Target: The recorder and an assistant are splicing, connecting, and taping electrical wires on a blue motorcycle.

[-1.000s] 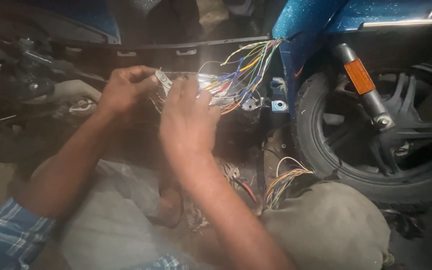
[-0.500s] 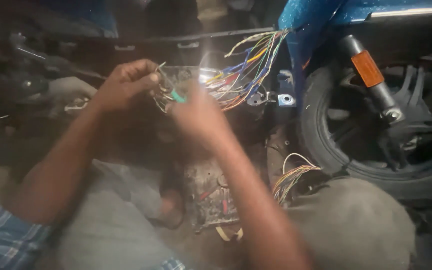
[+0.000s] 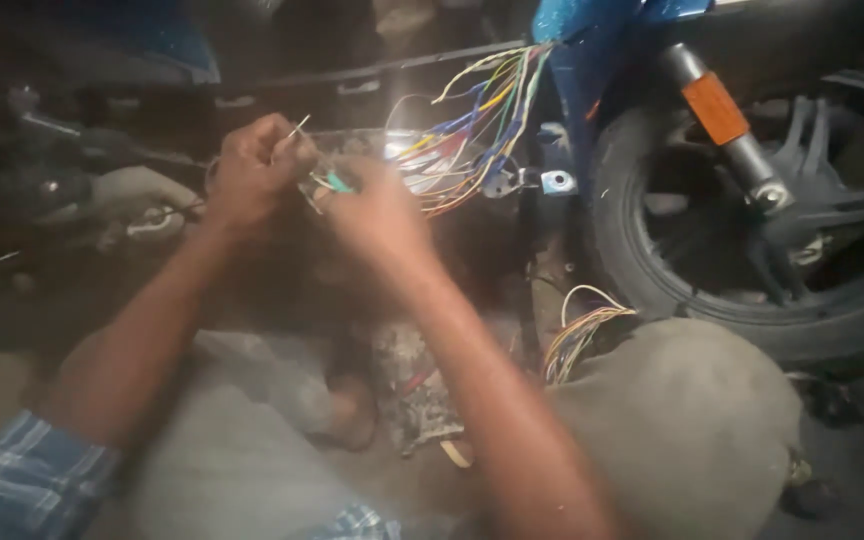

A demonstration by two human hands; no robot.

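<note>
The left hand sits at ten o'clock from the picture's middle, its fingers pinched on a thin pale wire that sticks up at one o'clock. The right hand is just beside it at four o'clock, fingers closed around a small teal piece. A fan of coloured wires spreads at two o'clock, toward the black wheel at three o'clock

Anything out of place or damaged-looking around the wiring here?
Yes. A bundle of coloured wires hangs loose and splayed from the blue bodywork, ends free. A second loose bunch of wires lies low by the front tyre. The left hand and right hand pinch thin strands there.
</note>
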